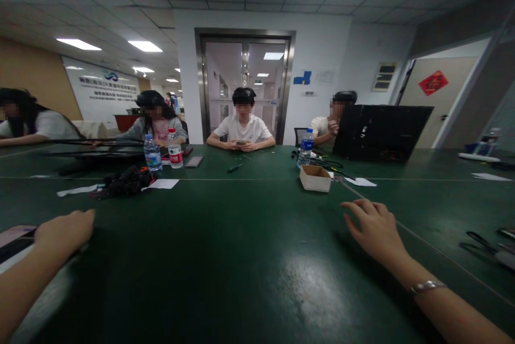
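Observation:
At the left, my left hand [64, 232] is low over the green table [193, 247], its fingers curled down and pressed together. Their tips and anything inside them are hidden beneath the hand. Next to that wrist lies a phone-like device [15, 236] with a lit screen, partly covered by my arm. On the right, my right hand [372, 228] hovers above or rests on the tabletop with fingers apart and nothing in them. A small open cardboard box [315, 178] stands beyond it, not touched. My right wrist wears a silver bracelet [428, 286].
Water bottles [152, 153] [306, 148] and a red-labelled bottle [175, 149] stand farther back. Black tangled gear [126, 182], papers [164, 183], a green screwdriver-like tool [235, 168] and a large black panel [380, 132] are on the table. Several people sit opposite, one [243, 132] holding a phone.

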Demonstrator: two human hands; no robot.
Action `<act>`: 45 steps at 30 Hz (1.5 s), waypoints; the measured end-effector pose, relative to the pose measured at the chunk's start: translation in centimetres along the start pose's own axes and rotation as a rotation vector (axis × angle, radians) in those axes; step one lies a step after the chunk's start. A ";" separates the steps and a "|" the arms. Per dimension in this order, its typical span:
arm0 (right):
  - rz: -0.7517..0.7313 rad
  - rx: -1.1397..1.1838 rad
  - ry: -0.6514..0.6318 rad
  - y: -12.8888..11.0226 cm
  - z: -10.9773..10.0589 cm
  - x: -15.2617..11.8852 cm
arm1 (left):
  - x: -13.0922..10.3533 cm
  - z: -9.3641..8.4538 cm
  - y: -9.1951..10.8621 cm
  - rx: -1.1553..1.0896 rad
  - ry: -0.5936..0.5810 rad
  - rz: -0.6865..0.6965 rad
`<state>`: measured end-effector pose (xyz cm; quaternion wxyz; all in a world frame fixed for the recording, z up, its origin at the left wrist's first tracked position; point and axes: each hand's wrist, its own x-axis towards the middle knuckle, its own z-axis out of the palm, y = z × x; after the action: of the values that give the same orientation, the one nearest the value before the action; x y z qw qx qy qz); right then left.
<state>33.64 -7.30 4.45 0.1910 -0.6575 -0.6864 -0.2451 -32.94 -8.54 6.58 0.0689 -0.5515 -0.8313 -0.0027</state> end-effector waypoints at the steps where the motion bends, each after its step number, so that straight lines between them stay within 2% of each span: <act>1: -0.010 0.055 -0.001 -1.2 0.0 0.2 | -0.4 -0.6 1.5 0.058 -0.002 0.015; 3: -0.072 0.212 -0.042 -4.4 0.2 0.7 | -1.1 -1.7 5.6 0.073 0.036 0.053; 5: -0.132 0.439 -0.145 -8.6 0.6 1.4 | -1.9 -2.6 10.7 -0.012 0.110 0.200; 8: -0.084 0.829 -0.354 -15.2 1.6 2.6 | -3.9 -2.9 19.3 -0.218 0.079 0.377; 10: -0.034 1.016 -0.428 -18.7 2.5 3.4 | -5.7 -2.4 24.7 -0.377 0.022 0.459; 12: 0.020 1.120 -0.424 -20.9 3.3 3.9 | -7.5 -1.6 28.9 -0.498 -0.005 0.511; 14: 0.010 1.151 -0.400 -21.6 4.0 4.1 | -8.8 -0.7 31.4 -0.593 0.005 0.546; 16: -0.043 1.141 -0.394 -21.4 4.4 4.0 | -9.4 0.0 32.3 -0.656 -0.004 0.573; 21: -0.066 1.234 -0.418 -20.5 5.0 3.7 | -9.4 0.3 31.8 -0.706 -0.045 0.608; 24: -0.021 1.340 -0.442 -20.5 5.1 3.8 | -9.6 0.3 31.8 -0.696 -0.026 0.600; 29: 0.160 1.381 -0.474 -20.1 5.1 4.1 | -9.7 0.8 31.9 -0.728 -0.018 0.564; 35: 0.214 1.435 -0.487 -19.9 5.1 4.3 | -7.3 2.1 31.7 -1.024 -0.133 0.447; 38: 0.231 1.457 -0.479 -20.0 5.2 4.3 | -6.2 2.1 32.3 -1.033 -0.129 0.349; 40: 0.226 1.459 -0.476 -20.0 5.3 4.3 | -5.9 2.1 33.0 -1.060 -0.124 0.330; 45: 0.224 1.457 -0.481 -20.0 5.5 4.3 | -5.8 2.3 34.3 -1.493 -0.099 0.283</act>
<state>13.76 -0.88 0.83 0.4446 -0.4667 -0.6264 0.4382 0.51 -0.27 1.19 -0.3602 -0.5526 -0.5325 -0.5304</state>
